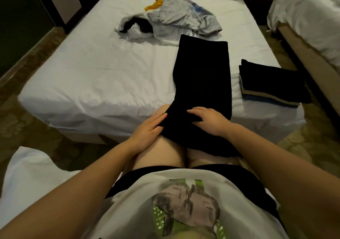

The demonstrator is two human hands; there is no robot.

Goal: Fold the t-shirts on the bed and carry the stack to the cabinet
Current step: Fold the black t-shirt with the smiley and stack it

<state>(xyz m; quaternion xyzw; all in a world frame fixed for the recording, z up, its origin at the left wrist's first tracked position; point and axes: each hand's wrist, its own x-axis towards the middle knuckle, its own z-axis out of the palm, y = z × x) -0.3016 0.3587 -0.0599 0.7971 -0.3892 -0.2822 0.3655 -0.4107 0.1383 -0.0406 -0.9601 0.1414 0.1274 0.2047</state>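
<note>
A: Head view — where is the shirt being folded?

B: The black t-shirt (pixel 202 84), folded into a long strip, runs from the bed's (pixel 92 77) near edge onto the person's knees.

A: And the hands?

B: The left hand (pixel 147 128) lies flat with fingers extended along the strip's left edge, gripping nothing. The right hand (pixel 209 118) rests on top of the strip's near end, fingers spread and slightly curled; whether it pinches the cloth I cannot tell.

A: The finished ones?

B: A folded stack (pixel 272 84), black on top, sits at the bed's near right corner, well apart from both hands.

A: Anything else?

B: A crumpled grey t-shirt (pixel 184 18) lies toward the far end, touching a black-and-white garment (pixel 136 27), with a yellow garment (pixel 153 5) peeking out behind.
</note>
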